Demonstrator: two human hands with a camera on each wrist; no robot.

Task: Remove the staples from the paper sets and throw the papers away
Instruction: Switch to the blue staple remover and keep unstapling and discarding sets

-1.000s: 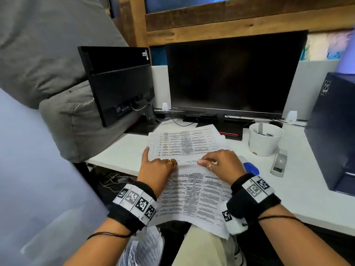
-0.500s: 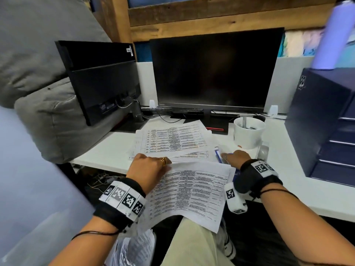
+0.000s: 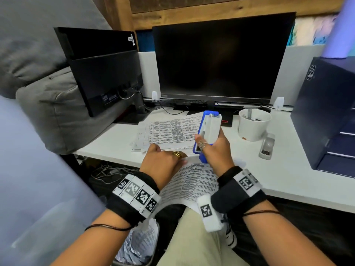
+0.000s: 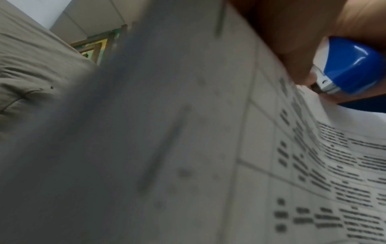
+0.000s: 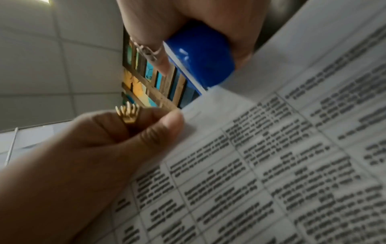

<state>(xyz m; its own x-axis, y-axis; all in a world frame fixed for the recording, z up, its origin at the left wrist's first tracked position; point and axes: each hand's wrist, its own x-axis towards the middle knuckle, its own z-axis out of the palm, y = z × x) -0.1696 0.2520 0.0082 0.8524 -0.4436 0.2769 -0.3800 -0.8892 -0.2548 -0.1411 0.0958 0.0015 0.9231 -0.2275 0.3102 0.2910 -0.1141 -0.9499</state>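
Note:
A stapled paper set (image 3: 194, 181) printed with tables hangs over the desk's front edge onto my lap. My left hand (image 3: 165, 160) pinches its top corner between thumb and fingers, as the right wrist view shows at the left hand (image 5: 104, 148) and paper (image 5: 271, 165). My right hand (image 3: 213, 148) grips a blue and white staple tool (image 3: 208, 129) upright, its lower end just above that corner. The tool's blue end (image 4: 353, 66) shows close to the sheet (image 4: 208, 148). More printed sheets (image 3: 169, 129) lie flat further back on the desk.
A white cup (image 3: 253, 123) and a grey stapler (image 3: 267, 145) stand right of the papers. Behind are a large monitor (image 3: 221, 58) and a second one (image 3: 103, 70). A dark drawer unit (image 3: 326, 112) fills the right. A bin with papers (image 3: 138, 242) sits below.
My right hand left the paper, reached right to the blue tool, picked it up and brought it over the paper's corner. My left hand kept hold of the paper.

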